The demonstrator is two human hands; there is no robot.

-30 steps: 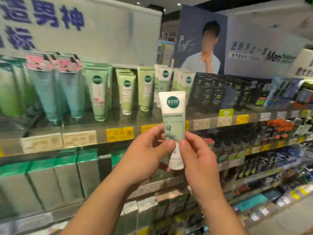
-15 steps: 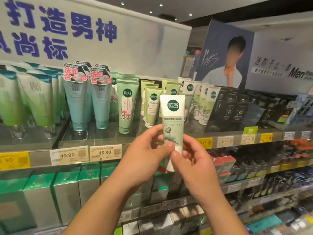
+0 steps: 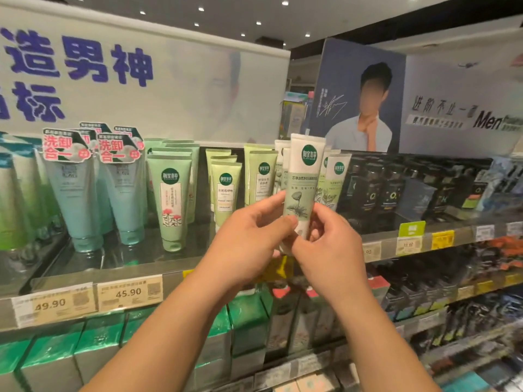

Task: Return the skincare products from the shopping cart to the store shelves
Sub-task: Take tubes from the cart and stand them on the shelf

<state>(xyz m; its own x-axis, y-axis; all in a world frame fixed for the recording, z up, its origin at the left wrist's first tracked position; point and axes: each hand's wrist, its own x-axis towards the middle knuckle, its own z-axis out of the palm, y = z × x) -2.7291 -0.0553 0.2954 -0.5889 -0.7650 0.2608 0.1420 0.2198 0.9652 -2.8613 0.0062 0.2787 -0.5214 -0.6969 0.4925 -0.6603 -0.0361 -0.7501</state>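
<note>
Hands [image 3: 249,236] [image 3: 331,244] hold tube [image 3: 304,179]; tags [image 3: 128,292] read 45.90, 49.90.

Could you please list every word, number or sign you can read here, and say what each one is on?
"造男神": blue characters on the white banner.
"洗卸合一": pink tags on the blue tubes.
"49.90": left price label.
"45.90": next price label.
"Men": wall sign at right.
Held tube, in left hand and right hand: logo and print too blurred.
Other price tags: unreadable.

Matt plastic tube [image 3: 304,176]; glossy reflective metal shelf [image 3: 119,258]; paper price tags [image 3: 130,292].
</note>
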